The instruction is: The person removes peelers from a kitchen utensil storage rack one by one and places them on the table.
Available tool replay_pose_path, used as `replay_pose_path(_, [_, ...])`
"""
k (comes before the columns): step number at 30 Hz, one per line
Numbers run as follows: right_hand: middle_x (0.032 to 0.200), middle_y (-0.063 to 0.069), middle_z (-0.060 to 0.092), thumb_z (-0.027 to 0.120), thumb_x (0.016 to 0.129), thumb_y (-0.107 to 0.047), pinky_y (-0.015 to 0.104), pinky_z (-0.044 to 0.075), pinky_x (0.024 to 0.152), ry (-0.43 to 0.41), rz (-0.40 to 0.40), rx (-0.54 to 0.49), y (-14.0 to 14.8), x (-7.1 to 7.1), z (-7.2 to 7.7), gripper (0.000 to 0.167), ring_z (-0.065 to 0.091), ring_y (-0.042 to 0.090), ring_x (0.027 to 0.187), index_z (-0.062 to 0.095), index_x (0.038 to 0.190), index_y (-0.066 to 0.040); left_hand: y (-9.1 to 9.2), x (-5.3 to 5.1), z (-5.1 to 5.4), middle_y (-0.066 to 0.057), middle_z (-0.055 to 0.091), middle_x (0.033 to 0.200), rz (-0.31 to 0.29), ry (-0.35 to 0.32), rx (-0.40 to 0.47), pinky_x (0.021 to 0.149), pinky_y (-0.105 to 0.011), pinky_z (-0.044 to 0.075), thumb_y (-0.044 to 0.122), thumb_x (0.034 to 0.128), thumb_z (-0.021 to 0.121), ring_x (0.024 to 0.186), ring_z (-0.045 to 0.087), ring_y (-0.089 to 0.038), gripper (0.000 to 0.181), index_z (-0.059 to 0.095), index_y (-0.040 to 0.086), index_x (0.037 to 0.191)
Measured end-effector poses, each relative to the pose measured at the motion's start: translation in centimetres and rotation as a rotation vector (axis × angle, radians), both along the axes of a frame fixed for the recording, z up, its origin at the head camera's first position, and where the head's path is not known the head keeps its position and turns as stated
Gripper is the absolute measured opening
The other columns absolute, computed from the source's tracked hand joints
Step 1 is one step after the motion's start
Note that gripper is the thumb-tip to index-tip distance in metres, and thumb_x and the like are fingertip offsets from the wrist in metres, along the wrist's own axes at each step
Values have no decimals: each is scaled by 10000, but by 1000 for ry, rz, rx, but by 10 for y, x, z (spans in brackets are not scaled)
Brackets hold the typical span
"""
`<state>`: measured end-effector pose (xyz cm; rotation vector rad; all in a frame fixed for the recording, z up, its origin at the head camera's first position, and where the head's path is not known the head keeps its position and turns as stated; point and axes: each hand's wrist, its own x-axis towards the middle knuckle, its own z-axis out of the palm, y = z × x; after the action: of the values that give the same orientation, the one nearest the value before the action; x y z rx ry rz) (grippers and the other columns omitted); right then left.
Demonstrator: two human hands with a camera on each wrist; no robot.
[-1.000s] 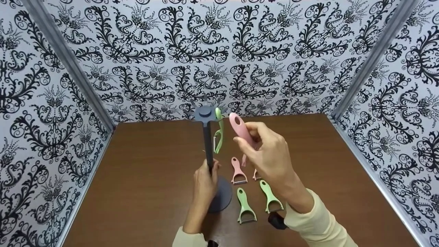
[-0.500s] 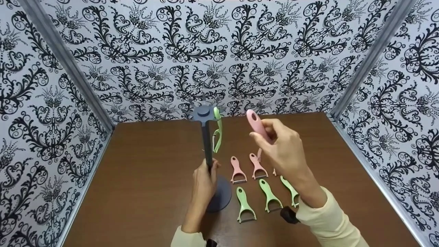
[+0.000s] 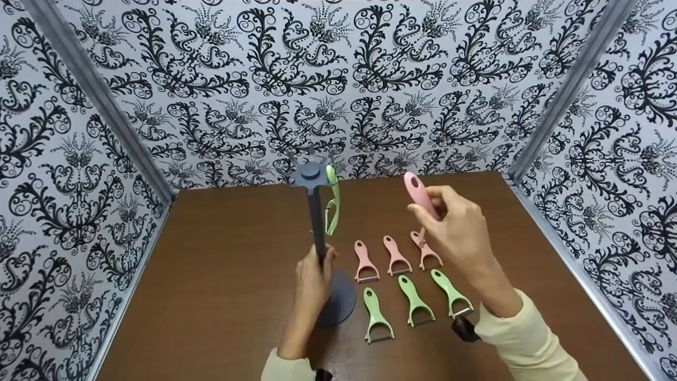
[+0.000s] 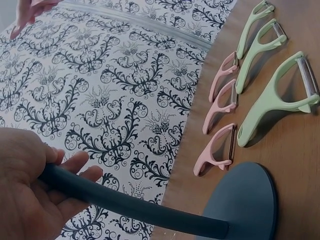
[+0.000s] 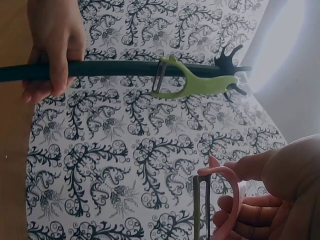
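Observation:
My left hand [image 3: 313, 280] grips the dark grey pole [image 3: 316, 225] of an upright utensil stand with a round base [image 3: 342, 304]. From a hook on the stand's top [image 3: 309, 174] hangs a green peeler [image 3: 334, 203], its blade end down. Right of the stand, raised above the table, my right hand [image 3: 461, 227] pinches a pink peeler [image 3: 421, 194], handle end up. In the right wrist view, the blade [image 5: 201, 205] of that pink peeler shows, apart from the stand.
On the brown table [image 3: 227, 264], right of the base, lie several peelers: a pink row [image 3: 395, 256] behind a green row [image 3: 415, 301]. Patterned walls [image 3: 296, 79] with metal corner posts [image 3: 576, 90] enclose the back and sides.
My right hand has moved right with the pink peeler, away from the stand, uncovering more peelers on the table. My left hand keeps its hold on the pole.

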<state>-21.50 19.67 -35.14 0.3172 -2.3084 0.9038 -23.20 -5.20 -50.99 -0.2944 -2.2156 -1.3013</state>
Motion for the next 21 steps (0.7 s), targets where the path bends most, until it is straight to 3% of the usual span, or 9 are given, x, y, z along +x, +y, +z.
replay_pose_path(10, [868, 120, 749, 849, 881, -166, 436, 509, 645, -18, -42, 29, 19, -7, -6, 303, 670, 248, 701, 723, 1100, 2, -2, 1, 3, -34, 748, 857, -20, -20, -6, 697, -406, 562, 86, 1020, 646, 792, 730, -206, 65, 661, 64, 961])
replay_pose_path(21, [876, 146, 754, 853, 879, -192, 459, 490, 642, -50, -95, 35, 39, -15, -13, 315, 668, 280, 707, 733, 1097, 2, -2, 1, 2, -41, 762, 873, -16, -33, 1, 711, -419, 566, 62, 1009, 656, 811, 740, -211, 48, 667, 63, 963])
